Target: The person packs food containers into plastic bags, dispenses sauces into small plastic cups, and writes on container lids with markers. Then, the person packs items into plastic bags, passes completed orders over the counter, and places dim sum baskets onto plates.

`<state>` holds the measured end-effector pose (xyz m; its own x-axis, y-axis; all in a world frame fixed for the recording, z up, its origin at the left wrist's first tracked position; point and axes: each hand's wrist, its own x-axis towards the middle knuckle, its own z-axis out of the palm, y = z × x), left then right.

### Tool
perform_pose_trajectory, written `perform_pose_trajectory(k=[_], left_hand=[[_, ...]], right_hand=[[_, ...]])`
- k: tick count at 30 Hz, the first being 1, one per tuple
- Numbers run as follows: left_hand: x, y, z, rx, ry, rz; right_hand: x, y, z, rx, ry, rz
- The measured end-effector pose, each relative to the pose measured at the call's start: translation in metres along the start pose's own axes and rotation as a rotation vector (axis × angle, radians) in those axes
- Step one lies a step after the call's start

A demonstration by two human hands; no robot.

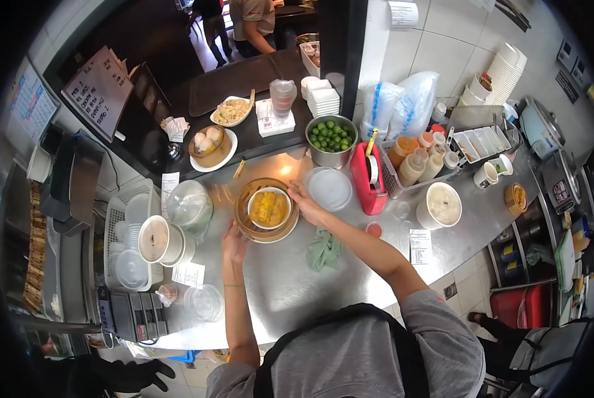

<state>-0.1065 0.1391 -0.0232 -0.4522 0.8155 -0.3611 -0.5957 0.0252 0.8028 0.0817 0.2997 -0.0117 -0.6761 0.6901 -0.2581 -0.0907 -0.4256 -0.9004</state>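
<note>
A round bamboo steamer [242, 213] is over the metal counter in front of me. Inside it sits a white bowl [252, 215] with yellow food [269, 208], perhaps dumplings. My left hand [234, 244] grips the steamer's near left side, its fingers partly hidden by the rim. On the right side, my right hand [303, 199] has its fingers closed against the rim. A pale edge, possibly a plate, shows beneath the steamer. Whether it rests on the counter or is slightly raised, I cannot tell. A green cloth [325, 249] lies to the right of it.
On the pass shelf are another steamer [210, 154] on a plate and a bowl of rice [231, 112]. A metal pot of green limes [331, 140], clear lids [330, 188], a red holder [369, 179] and sauce bottles [413, 166] stand at right. Tubs [155, 239] stand left.
</note>
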Motion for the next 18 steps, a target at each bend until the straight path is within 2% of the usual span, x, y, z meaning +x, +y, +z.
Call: perform_pose_trajectory(k=[3,6,9,10,11,13,14,15,16,17,18], left_hand=[[0.030,-0.016,-0.013,-0.073,-0.015,-0.011],[0.029,-0.013,-0.001,-0.129,0.117,-0.014],[0.030,-0.004,-0.007,0.065,0.139,-0.037],[0.027,0.000,-0.009,0.227,0.213,0.005],[0.026,0.001,-0.011,0.398,0.263,0.047],[0.035,-0.010,-0.034,0.610,0.259,0.439],[0.044,-0.006,-0.056,0.860,0.217,0.630],[0.045,0.007,-0.055,1.171,0.225,0.878],[0.007,0.023,-0.008,1.015,0.234,0.945],[-0.023,0.038,0.030,1.049,0.266,0.902],[-0.033,0.039,0.045,0.966,0.156,0.989]], right_hand=[[0.036,0.020,-0.010,-0.072,0.012,-0.030],[0.049,0.018,-0.014,-0.124,-0.021,-0.006],[0.043,-0.002,-0.015,-0.195,0.046,0.096],[0.039,-0.006,-0.020,-0.183,0.084,0.142],[0.050,0.023,-0.034,-0.284,0.174,-0.044],[0.045,0.056,-0.050,-0.510,0.137,-0.378],[0.009,0.036,-0.036,-0.622,0.219,-0.420],[-0.018,0.028,-0.031,-0.464,0.226,-0.499],[-0.049,0.020,-0.033,-0.414,0.167,-0.486],[-0.079,0.014,-0.037,-0.366,0.096,-0.479],[-0.110,0.012,-0.045,-0.334,0.135,-0.446]])
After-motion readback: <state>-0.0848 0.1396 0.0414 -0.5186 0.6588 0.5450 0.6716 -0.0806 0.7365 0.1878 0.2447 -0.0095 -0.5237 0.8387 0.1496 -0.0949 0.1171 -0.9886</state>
